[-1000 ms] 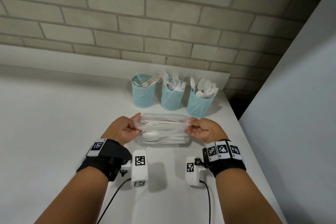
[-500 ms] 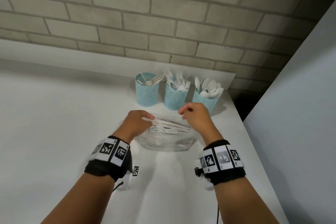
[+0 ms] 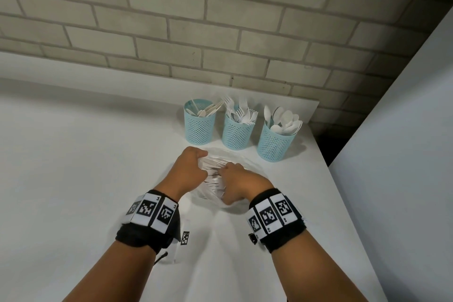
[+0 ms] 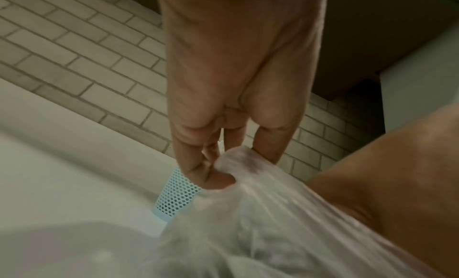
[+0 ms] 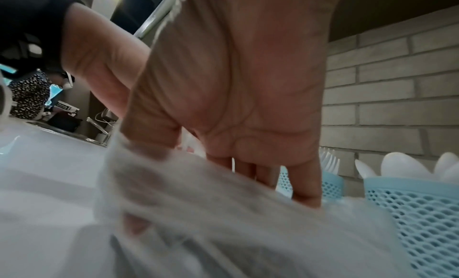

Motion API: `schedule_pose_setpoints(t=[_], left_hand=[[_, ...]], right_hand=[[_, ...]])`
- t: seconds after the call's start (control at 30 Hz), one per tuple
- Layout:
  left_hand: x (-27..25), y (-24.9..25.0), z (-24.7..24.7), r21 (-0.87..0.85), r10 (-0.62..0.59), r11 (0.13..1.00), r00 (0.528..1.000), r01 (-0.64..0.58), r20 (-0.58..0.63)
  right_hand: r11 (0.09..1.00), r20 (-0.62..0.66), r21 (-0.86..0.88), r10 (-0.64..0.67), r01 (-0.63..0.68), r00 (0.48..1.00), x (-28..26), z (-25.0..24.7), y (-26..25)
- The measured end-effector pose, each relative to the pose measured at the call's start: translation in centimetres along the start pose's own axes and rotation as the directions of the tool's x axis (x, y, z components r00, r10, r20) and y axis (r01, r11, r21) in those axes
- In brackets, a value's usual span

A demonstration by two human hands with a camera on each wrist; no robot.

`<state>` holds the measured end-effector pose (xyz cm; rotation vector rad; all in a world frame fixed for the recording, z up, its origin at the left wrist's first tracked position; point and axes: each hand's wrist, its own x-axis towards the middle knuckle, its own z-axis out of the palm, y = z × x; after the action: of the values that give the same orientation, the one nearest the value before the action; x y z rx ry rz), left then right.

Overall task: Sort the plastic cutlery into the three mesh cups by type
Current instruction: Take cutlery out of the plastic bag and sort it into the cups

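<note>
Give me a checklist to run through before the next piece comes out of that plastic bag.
1. Bag held: ok. The left hand pinches the clear plastic bag at its gathered edge; the left wrist view shows its fingers closed on the film.
2. Right hand on the bag: ok, it grips the film.
3. Bag open: cannot tell, the hands cover the mouth.
4. Type of next piece: cannot tell, the contents are blurred behind the film.
5. Cups upright and reachable: ok. The knife cup, fork cup and spoon cup stand in a row behind the bag.
6. Cups sorted: ok, each shows one type.
</note>
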<state>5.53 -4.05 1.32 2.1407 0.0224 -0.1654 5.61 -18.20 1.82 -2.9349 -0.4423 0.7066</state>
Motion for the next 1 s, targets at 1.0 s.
schedule_pose_setpoints(t=[1.0], left_hand=[[-1.4,1.2,-1.3,0.048,-0.068,0.997,0.998,0.067,0.014]], right_hand=[[0.928,-0.181,0.360,-0.035,0.099,0.983,-0.6,-0.2,2.1]])
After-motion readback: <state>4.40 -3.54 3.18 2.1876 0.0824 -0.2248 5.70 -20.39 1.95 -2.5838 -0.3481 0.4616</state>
